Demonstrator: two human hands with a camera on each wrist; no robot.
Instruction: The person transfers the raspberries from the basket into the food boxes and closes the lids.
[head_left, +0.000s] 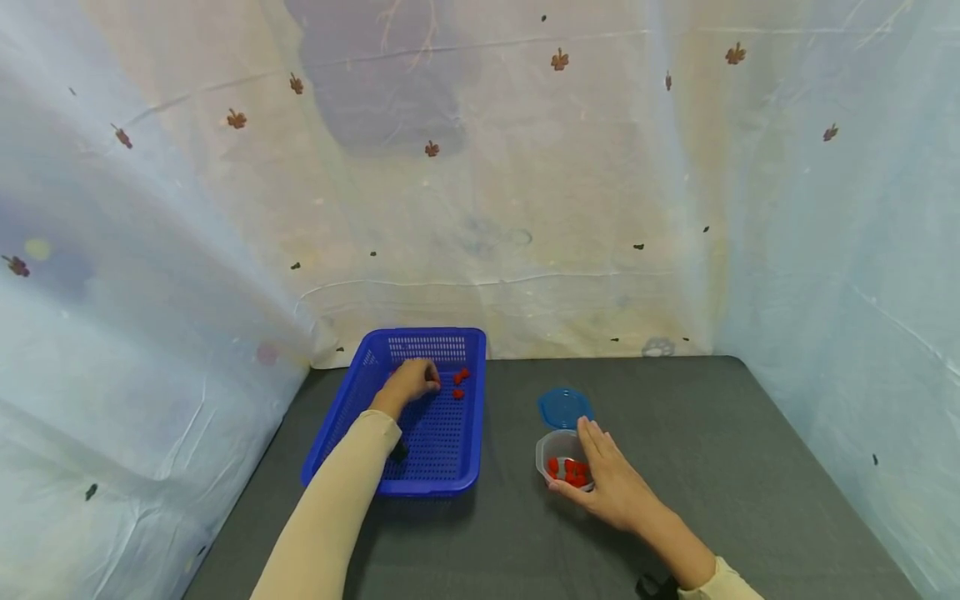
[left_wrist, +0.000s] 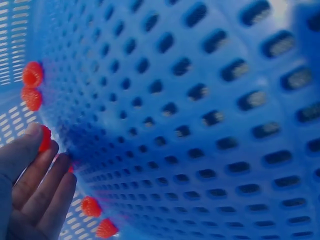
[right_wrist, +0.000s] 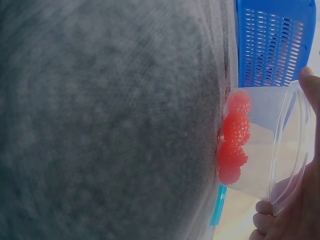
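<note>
Inside the blue plastic basket (head_left: 444, 454), my left hand (head_left: 409, 383) reaches toward the far part. Its thumb and forefinger pinch a red raspberry (left_wrist: 46, 138). More raspberries (left_wrist: 32, 75) lie on the basket floor on either side of that hand, and another is partly hidden behind the fingers. My right hand (head_left: 618, 487) holds a clear plastic tub (head_left: 557, 443) by its rim, thumb on one side and fingers on the other. The tub stands upright on the table, with several raspberries (right_wrist: 235, 135) at its bottom.
A round blue lid (head_left: 565, 408) lies flat on the grey table (head_left: 660, 408), just behind the tub. The basket stands to the left of the tub, with a gap between. A patterned curtain (head_left: 525, 208) hangs at the back and both sides.
</note>
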